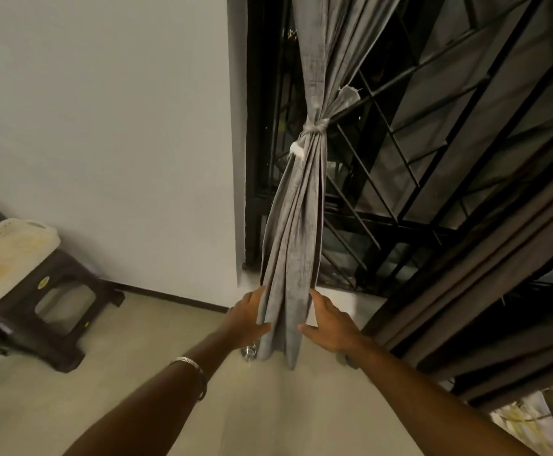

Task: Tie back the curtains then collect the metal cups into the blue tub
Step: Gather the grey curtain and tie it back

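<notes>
A grey curtain (296,225) hangs bunched in front of the barred window, bound at mid height by a pale cloth tie (314,128). My left hand (247,315) grips the curtain's lower left edge between thumb and fingers. My right hand (329,319) rests flat against the lower right side, fingers spread. A metal cup (248,352) stands on the floor just below my left hand, partly hidden by the curtain's hem. The blue tub is not in sight.
A dark brown curtain (485,307) hangs at the right. A black window grille (400,179) sits behind both curtains. At the left a dark plastic stool (58,311) carries a cream tray (12,255). The white wall meets the pale floor (169,330).
</notes>
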Tool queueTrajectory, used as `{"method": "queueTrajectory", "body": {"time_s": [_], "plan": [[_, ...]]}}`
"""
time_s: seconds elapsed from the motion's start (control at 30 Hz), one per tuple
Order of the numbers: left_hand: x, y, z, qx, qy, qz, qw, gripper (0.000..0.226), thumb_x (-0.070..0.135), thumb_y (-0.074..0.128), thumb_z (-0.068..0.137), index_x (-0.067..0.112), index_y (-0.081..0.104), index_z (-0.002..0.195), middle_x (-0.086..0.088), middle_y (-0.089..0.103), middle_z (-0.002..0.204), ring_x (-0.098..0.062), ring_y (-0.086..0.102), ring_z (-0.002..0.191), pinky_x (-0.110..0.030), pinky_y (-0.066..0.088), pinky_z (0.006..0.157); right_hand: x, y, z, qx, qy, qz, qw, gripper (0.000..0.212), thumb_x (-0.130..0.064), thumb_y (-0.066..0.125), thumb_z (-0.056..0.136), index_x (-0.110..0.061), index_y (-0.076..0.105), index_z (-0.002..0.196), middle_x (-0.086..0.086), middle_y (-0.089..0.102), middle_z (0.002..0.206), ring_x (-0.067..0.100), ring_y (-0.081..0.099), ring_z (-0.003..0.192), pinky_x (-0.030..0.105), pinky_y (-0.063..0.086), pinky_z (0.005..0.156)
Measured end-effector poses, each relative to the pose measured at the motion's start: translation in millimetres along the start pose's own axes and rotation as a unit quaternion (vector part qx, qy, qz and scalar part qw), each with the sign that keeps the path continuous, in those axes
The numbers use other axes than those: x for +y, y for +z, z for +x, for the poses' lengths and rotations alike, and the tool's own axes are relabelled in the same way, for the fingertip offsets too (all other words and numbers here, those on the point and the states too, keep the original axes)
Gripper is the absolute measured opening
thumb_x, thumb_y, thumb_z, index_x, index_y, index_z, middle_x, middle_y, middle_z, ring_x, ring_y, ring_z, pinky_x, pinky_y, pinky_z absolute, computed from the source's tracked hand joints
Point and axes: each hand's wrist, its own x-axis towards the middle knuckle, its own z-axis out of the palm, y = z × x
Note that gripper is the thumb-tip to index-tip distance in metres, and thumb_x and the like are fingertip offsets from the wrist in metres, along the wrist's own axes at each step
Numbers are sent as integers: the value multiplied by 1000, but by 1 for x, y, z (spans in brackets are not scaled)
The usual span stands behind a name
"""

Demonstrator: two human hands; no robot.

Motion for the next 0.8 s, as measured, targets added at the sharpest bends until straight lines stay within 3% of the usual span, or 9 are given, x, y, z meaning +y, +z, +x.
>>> {"method": "queueTrajectory", "body": {"time_s": [0.27, 0.5, 0.8], "plan": [[-24, 34, -52, -5, -70, 66, 995, 91, 39, 70, 84, 16, 17, 155, -10, 31, 156, -30, 37, 140, -42, 36, 112, 12, 34, -46, -21, -27, -12, 999, 85, -55, 60, 84, -29, 14, 150, 5, 37, 153, 23, 50, 130, 48, 46, 102], [-44, 67, -113, 1, -79, 113, 990, 91, 43, 68, 85, 18, 15, 155, -9, 25, 158, -30, 32, 142, -44, 33, 114, 12, 76, -85, -43, -43, -86, 994, 88, -50, 57, 90, -19, 7, 156, 9, 21, 161, 29, 31, 143, 50, 31, 112], [-111, 82, -190, 37, -153, 113, 981, 89, 47, 63, 88, 19, 12, 155, -10, 17, 161, -28, 16, 149, -44, 22, 119, -41, 137, -91, -76, -138, -154, 976, 86, -50, 58, 89, -17, 12, 153, 10, 25, 158, 29, 32, 142, 48, 34, 110]]}}
